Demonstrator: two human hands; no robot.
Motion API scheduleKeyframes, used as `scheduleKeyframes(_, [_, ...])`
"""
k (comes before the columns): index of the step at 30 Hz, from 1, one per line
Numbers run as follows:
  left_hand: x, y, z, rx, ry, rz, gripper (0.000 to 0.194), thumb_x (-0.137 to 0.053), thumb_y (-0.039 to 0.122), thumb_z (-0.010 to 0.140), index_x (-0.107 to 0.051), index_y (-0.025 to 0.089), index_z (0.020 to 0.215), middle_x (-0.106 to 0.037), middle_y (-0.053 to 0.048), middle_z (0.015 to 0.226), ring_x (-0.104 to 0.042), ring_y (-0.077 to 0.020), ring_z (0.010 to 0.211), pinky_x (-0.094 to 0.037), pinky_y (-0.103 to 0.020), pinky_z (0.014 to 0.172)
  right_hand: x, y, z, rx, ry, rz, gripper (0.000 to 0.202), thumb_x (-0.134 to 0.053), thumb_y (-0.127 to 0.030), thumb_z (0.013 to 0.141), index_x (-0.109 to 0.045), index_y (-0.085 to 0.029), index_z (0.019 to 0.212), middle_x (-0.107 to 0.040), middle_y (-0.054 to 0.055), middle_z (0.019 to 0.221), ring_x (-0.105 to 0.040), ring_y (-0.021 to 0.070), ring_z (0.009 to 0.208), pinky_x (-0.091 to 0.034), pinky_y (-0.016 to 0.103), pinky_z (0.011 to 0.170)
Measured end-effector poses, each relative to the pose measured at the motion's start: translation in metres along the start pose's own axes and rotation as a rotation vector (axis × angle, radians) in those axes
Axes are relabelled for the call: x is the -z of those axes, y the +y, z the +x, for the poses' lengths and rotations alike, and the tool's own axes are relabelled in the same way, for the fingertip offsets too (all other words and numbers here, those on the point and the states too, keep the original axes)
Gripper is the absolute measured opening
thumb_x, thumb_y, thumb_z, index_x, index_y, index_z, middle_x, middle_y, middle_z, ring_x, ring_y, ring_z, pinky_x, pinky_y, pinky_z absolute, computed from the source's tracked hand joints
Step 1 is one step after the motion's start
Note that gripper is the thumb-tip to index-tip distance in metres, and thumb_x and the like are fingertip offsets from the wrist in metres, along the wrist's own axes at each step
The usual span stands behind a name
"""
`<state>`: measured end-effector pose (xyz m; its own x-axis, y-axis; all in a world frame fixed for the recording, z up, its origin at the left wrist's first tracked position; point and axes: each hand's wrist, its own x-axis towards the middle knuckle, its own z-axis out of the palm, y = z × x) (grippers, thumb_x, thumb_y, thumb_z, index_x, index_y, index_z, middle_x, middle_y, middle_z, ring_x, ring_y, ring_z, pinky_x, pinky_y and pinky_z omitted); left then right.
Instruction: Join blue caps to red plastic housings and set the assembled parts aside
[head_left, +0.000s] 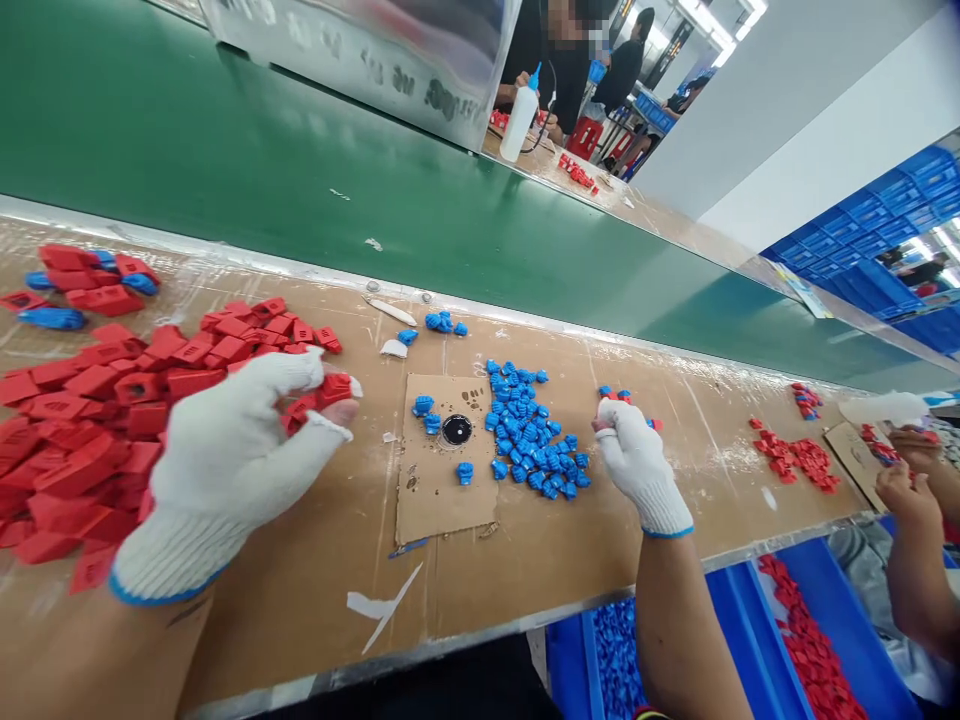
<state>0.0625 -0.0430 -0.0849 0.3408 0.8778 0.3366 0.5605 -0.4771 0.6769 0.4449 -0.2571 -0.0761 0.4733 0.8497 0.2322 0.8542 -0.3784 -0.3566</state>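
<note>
My left hand (240,440), in a white knit glove with bare fingertips, is closed around a red plastic piece (335,388) between thumb and fingers. It hovers at the right edge of a large heap of red pieces (97,400). My right hand (634,450), gloved too, has its fingers bent together beside small red-and-blue pieces (624,395); whatever its fingertips hold is hidden. Between the hands lie a pile of small blue pieces (532,430) and a cardboard sheet (442,510). On the sheet are a round pool of dark liquid (457,431) and several blue pieces.
A green conveyor belt (420,230) runs behind the cardboard-covered bench. A white squeeze bottle (520,118) stands beyond it. At right, a co-worker's hands (911,485) work near red pieces (799,457). Blue crates (810,600) with red and blue pieces stand below the bench edge.
</note>
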Motion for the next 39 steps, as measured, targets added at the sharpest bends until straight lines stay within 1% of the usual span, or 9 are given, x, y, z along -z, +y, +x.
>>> scheduleKeyframes(3, [-0.007, 0.01, -0.002, -0.027, -0.025, -0.027, 0.028, -0.064, 0.048, 0.093, -0.067, 0.021, 0.09, -0.081, -0.009, 0.093, -0.077, -0.027, 0.083, -0.059, -0.043, 0.076, -0.009, -0.012, 0.009, 0.085, -0.126, -0.039, 0.012, -0.057, -0.028, 0.088, -0.065, -0.026, 0.096, -0.075, 0.009, 0.101, -0.065, 0.0284, 0.095, -0.05, 0.041, 0.086])
scheduleKeyframes(8, [-0.012, 0.019, -0.002, -0.158, -0.064, -0.136, 0.023, -0.063, 0.042, 0.095, -0.067, 0.02, 0.091, -0.083, -0.011, 0.097, -0.078, -0.0251, 0.085, -0.063, -0.042, 0.085, -0.017, -0.025, 0.023, 0.178, -0.278, -0.08, 0.009, -0.06, -0.023, 0.086, -0.06, -0.026, 0.078, -0.069, 0.004, 0.083, -0.061, 0.0247, 0.082, -0.044, 0.036, 0.077])
scheduleKeyframes(14, [-0.015, 0.031, -0.001, -0.024, -0.109, -0.306, 0.02, -0.065, 0.036, 0.095, -0.07, 0.02, 0.105, -0.084, -0.009, 0.102, -0.078, -0.0228, 0.087, -0.062, -0.037, 0.082, -0.015, -0.028, 0.033, 0.101, -0.149, -0.015, 0.016, -0.047, -0.022, 0.091, -0.063, -0.025, 0.095, -0.077, 0.006, 0.091, -0.071, 0.0247, 0.086, -0.05, 0.035, 0.077])
scheduleKeyframes(19, [-0.018, 0.032, -0.003, 0.094, -0.167, -0.434, 0.026, -0.07, 0.04, 0.093, -0.068, 0.02, 0.109, -0.082, -0.009, 0.105, -0.074, -0.0228, 0.083, -0.059, -0.036, 0.076, 0.006, -0.024, 0.031, 0.113, -0.098, -0.097, 0.015, -0.056, -0.026, 0.085, -0.068, -0.026, 0.094, -0.078, 0.006, 0.096, -0.07, 0.0277, 0.092, -0.048, 0.037, 0.079])
scheduleKeyframes(25, [-0.023, 0.026, -0.003, 0.059, -0.141, -0.512, 0.023, -0.068, 0.025, 0.089, -0.066, 0.022, 0.111, -0.079, -0.007, 0.112, -0.07, -0.0208, 0.087, -0.057, -0.036, 0.081, 0.003, -0.027, 0.026, 0.18, -0.345, -0.141, 0.008, -0.058, -0.021, 0.081, -0.062, -0.026, 0.078, -0.068, 0.004, 0.082, -0.06, 0.0234, 0.079, -0.04, 0.034, 0.07])
scheduleKeyframes(31, [-0.024, 0.024, -0.003, -0.055, -0.137, -0.585, 0.014, -0.06, 0.017, 0.092, -0.062, 0.022, 0.106, -0.064, -0.002, 0.093, -0.055, -0.015, 0.073, -0.048, -0.033, 0.071, -0.012, -0.035, 0.034, 0.158, -0.234, -0.089, 0.014, -0.053, -0.016, 0.082, -0.051, -0.025, 0.073, -0.062, 0.003, 0.075, -0.053, 0.021, 0.07, -0.038, 0.033, 0.066])
scheduleKeyframes(34, [-0.016, 0.032, -0.006, -0.1, -0.212, -0.726, 0.007, -0.055, 0.016, 0.096, -0.057, 0.023, 0.095, -0.052, 0.001, 0.081, -0.047, -0.0137, 0.068, -0.041, -0.03, 0.064, -0.004, -0.053, 0.029, 0.203, -0.08, 0.053, 0.017, -0.054, -0.018, 0.089, -0.05, -0.026, 0.075, -0.061, 0.002, 0.08, -0.058, 0.0217, 0.077, -0.048, 0.036, 0.074])
scheduleKeyframes(37, [-0.007, 0.047, -0.011, -0.049, -0.375, -0.852, 0.014, -0.059, 0.023, 0.097, -0.051, 0.023, 0.085, -0.048, 0.003, 0.075, -0.044, -0.0128, 0.064, -0.037, -0.029, 0.059, 0.002, -0.097, 0.016, 0.327, 0.114, 0.41, 0.021, -0.07, -0.014, 0.088, -0.059, -0.028, 0.076, -0.061, 0.001, 0.082, -0.06, 0.0225, 0.081, -0.053, 0.039, 0.075])
scheduleKeyframes(39, [-0.005, 0.056, -0.014, -0.031, -0.474, -0.886, 0.016, -0.065, 0.029, 0.095, -0.053, 0.022, 0.086, -0.047, 0.004, 0.072, -0.041, -0.0115, 0.06, -0.035, -0.028, 0.056, -0.001, -0.134, 0.006, 0.373, 0.036, 0.636, 0.021, -0.072, -0.01, 0.087, -0.067, -0.031, 0.085, -0.067, 0.001, 0.086, -0.065, 0.0223, 0.078, -0.055, 0.037, 0.064])
